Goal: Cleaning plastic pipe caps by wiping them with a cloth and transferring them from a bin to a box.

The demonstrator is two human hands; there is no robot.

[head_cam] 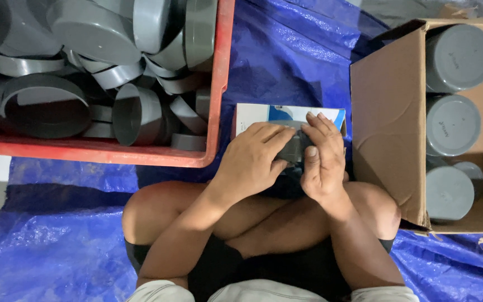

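I sit cross-legged on a blue tarp (297, 61). My left hand (252, 159) and my right hand (322, 159) are closed together around one grey plastic cap (293, 146), held above my shins. Most of the cap is hidden by my fingers. Just beyond my hands lies a small white and blue sheet or card (252, 114) flat on the tarp.
A red crate (219, 112) full of loose grey caps (135, 114) stands at the upper left. An open cardboard box (389, 123) at the right holds stacked columns of grey caps (453, 126). A strip of pale floor shows at the far left.
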